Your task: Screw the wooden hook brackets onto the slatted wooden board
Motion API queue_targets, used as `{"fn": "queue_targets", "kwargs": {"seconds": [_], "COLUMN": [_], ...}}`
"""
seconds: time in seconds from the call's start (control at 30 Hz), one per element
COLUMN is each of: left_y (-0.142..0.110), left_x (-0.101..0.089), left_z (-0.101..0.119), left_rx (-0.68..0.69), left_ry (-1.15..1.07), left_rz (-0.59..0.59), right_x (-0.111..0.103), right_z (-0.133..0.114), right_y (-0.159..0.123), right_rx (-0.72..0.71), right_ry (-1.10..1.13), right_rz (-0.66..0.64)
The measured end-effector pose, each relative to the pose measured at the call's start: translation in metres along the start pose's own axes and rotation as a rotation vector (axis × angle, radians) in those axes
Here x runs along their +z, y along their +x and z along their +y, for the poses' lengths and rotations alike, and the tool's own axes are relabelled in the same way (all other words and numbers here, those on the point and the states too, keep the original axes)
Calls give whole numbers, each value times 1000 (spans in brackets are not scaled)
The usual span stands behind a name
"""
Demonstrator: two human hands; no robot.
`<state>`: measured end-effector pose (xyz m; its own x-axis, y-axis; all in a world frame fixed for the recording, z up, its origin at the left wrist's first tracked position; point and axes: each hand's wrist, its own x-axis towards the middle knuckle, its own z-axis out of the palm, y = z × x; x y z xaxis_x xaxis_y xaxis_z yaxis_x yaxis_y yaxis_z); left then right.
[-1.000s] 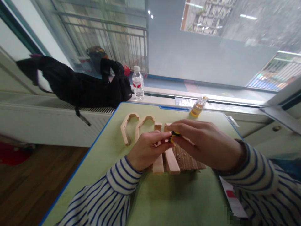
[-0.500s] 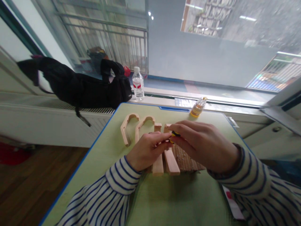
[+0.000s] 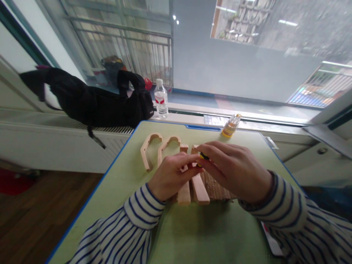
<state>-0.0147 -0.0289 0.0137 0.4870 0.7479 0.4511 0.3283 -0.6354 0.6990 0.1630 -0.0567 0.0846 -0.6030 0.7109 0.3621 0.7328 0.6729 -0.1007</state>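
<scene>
A pale green surface (image 3: pixel 206 233) with a blue rim fills the middle of the view, set against a windowed wall. Beyond its far left corner, a black backpack (image 3: pixel 110 104) lies along the ledge above the radiator.

Two hands in blue-and-white striped sleeves meet over the surface. The right hand (image 3: pixel 235 170) is nearly closed, its thumb and fingers pinched around a small black-and-yellow object. The left hand (image 3: pixel 170 174) comes in from the other side, index finger and thumb extended with only a narrow gap between them, their tips at the same object; whether they grip it or merely steady it cannot be told.

Below the hands sits a brown ribbed block (image 3: pixel 218 187). Two straight wooden bars, a left bar (image 3: pixel 184 193) and a right bar (image 3: pixel 201 191), appear to lie across it side by side, slightly apart, partly covered by the fingers.

A clear water bottle (image 3: pixel 161 101) stands upright on the ledge beside the backpack. Left of the bars lie two curved wooden pieces (image 3: pixel 145 156), and near the far edge is a little bottle (image 3: pixel 231 126) with amber contents.

Smallest is the black-and-yellow object (image 3: pixel 204 156), held above the bars and largely hidden by fingers.
</scene>
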Motion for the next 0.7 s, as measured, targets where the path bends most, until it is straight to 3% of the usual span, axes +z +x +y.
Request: {"fn": "queue_targets", "kwargs": {"seconds": [0.3,0.7], "left_y": [0,1], "left_x": [0,-1], "left_z": [-3,-5], "left_rx": [-31,-2], "left_ry": [-22,-50], "left_rz": [6,-97], "right_x": [-6,-1], "right_z": [3,2], "right_y": [4,0], "right_rx": [-31,30], "right_ry": [153,64], "right_rz": [-108,-44]}}
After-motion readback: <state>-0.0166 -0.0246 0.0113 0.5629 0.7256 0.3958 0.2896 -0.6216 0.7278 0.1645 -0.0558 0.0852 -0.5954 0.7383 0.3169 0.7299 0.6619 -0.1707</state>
